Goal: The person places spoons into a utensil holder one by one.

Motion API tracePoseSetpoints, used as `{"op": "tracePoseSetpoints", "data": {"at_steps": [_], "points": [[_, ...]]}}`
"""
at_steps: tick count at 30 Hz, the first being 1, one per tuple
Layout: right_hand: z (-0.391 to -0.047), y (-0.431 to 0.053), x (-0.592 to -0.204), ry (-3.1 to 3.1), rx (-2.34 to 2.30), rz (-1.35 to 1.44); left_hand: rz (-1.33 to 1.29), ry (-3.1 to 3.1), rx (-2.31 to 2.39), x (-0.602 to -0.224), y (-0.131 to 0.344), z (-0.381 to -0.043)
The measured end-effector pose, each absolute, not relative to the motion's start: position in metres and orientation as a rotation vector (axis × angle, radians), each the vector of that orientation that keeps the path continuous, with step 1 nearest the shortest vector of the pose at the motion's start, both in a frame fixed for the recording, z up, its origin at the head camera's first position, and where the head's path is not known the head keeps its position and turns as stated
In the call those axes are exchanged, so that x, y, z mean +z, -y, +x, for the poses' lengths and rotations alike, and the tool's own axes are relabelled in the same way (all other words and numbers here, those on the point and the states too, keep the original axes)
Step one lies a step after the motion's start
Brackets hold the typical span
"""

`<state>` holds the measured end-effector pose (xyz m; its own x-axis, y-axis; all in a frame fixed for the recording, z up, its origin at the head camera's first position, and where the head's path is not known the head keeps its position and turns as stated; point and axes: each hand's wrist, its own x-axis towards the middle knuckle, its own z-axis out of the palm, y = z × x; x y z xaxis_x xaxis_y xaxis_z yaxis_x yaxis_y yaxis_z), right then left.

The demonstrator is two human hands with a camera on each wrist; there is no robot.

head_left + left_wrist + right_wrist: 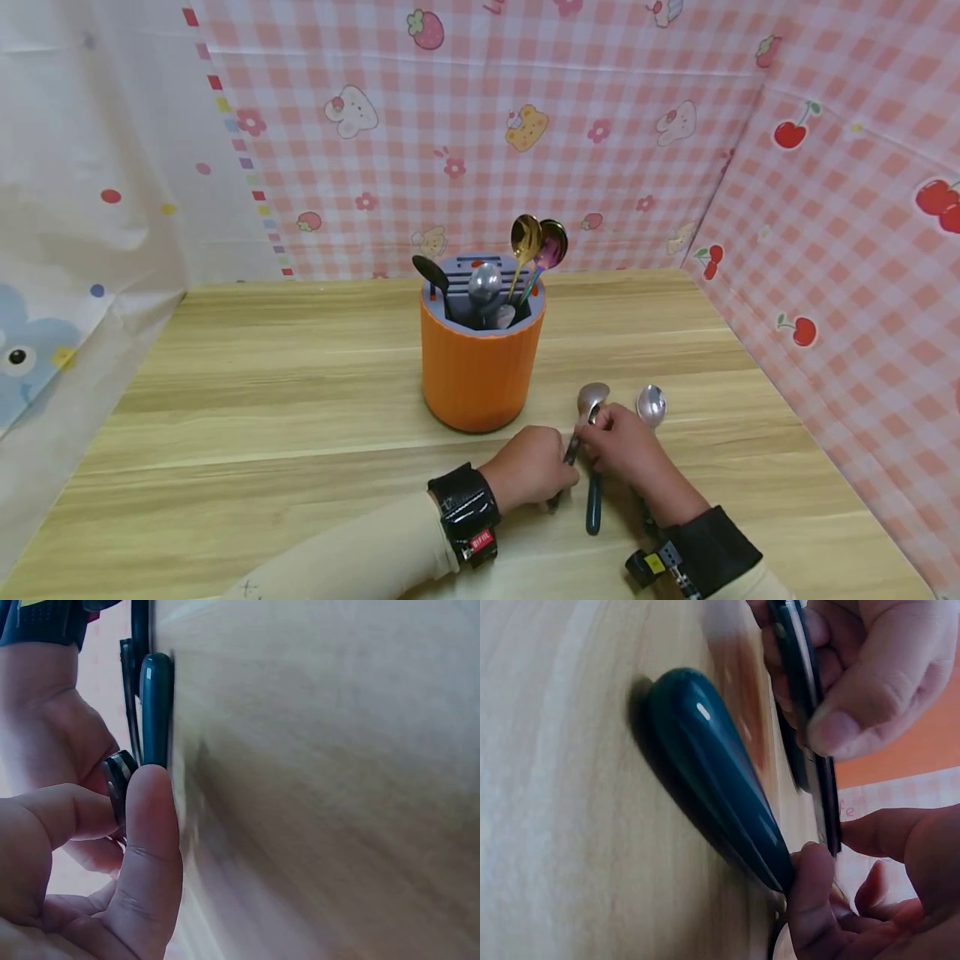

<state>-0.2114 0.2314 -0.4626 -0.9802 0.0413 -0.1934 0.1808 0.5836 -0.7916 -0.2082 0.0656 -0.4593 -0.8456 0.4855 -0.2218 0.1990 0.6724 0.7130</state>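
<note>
My left hand (531,468) pinches a dark-handled utensil (807,682) between thumb and fingers, just above the table. My right hand (628,447) pinches the same utensil farther along. A teal handle (594,507) lies on the wood below the hands, close to the fingertips. Beyond the fingers a spoon bowl (592,395) shows; which handle it joins is hidden. To the right rests a silver spoon (651,406), its handle partly covered by my right hand and wrist.
An orange utensil holder (480,375) with a grey slotted top stands behind the hands. Upright in it are a black spoon (430,271), a silver spoon (484,283), a gold ladle (526,237) and a purple ladle (553,243). Checked cloth (480,142) hangs behind the wooden tabletop (300,367).
</note>
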Motion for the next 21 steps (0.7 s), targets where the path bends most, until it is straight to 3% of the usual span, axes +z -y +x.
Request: {"op": "tracePoseSetpoints", "data": {"at_steps": [21], "points": [[-0.214, -0.234, -0.453, -2.343, -1.859, 0.208, 0.528, -2.439, 1.078, -0.451, -0.067, -0.209]]}}
